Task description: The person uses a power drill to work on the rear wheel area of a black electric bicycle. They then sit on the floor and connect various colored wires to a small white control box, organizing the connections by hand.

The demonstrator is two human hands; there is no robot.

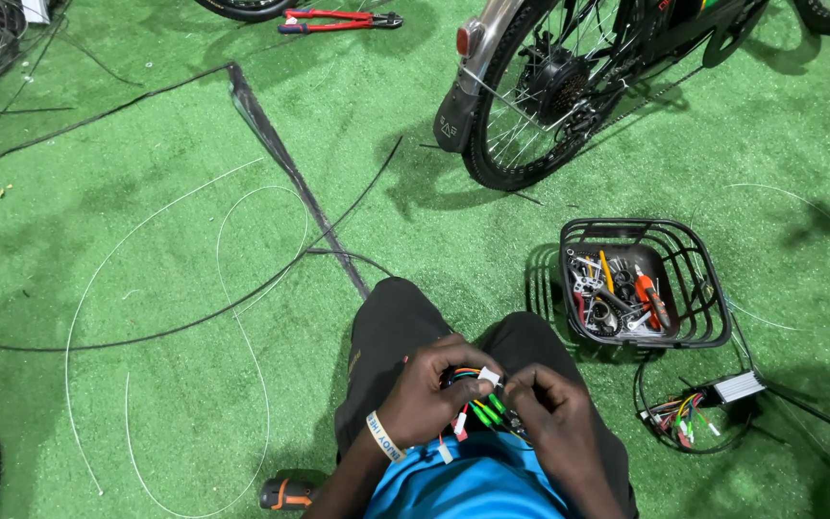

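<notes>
Over my lap, my left hand (429,389) and my right hand (554,413) both pinch a bundle of thin coloured wires (477,399). A small white plug (489,377) sits between the fingertips of the two hands. Green, red and white connectors hang below it. My left wrist wears a pale band. Black trousers and a blue shirt fill the bottom of the view.
A black wire basket (698,279) of tools and screwdrivers stands to my right. A silver controller box (740,386) with coloured leads lies beside it. A bicycle rear wheel (540,96) stands ahead. Red bolt cutters (338,19), loose cables and a small orange-black tool (285,494) lie on green turf.
</notes>
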